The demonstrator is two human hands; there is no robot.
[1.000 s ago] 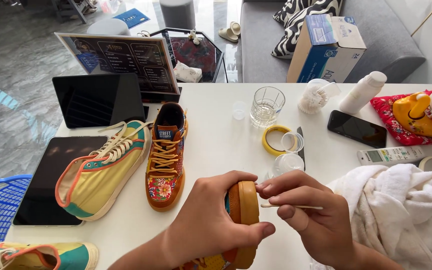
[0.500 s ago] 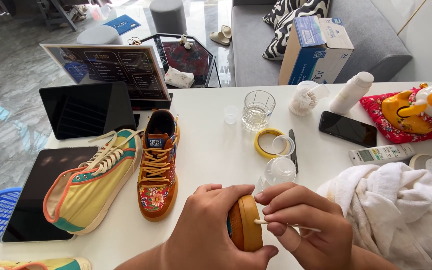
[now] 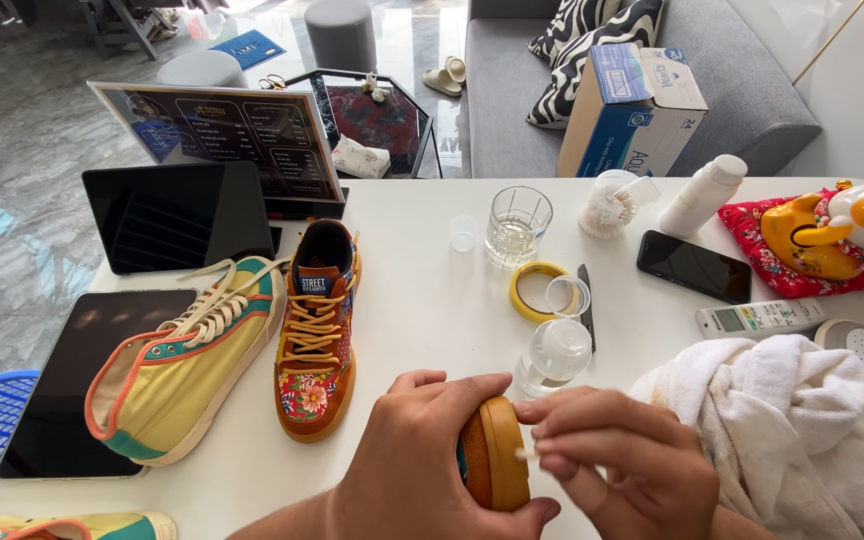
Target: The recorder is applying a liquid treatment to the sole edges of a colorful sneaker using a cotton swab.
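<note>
My left hand (image 3: 422, 470) grips a shoe (image 3: 493, 452) turned so its orange-brown sole edge faces up, low in the middle of the white table (image 3: 432, 300). My right hand (image 3: 620, 468) pinches a thin cotton swab (image 3: 526, 453) whose tip touches the sole's rim. Most of that shoe is hidden under my hands. A floral high-top with yellow laces (image 3: 317, 330) stands just left of my left hand. A small clear bottle (image 3: 555, 354) sits directly behind my hands.
A yellow high-top (image 3: 182, 365) lies on a dark tablet (image 3: 72, 380) at the left. A white towel (image 3: 802, 430) is heaped at the right. Behind are a glass (image 3: 517, 225), yellow tape ring (image 3: 537, 290), cotton swab pot (image 3: 612, 203), phone (image 3: 694, 266), remote (image 3: 757, 318), white bottle (image 3: 702, 195).
My view has shifted, so both hands and the held shoe sit lower in the picture. The swab has moved from the right of the sole onto its rim.
</note>
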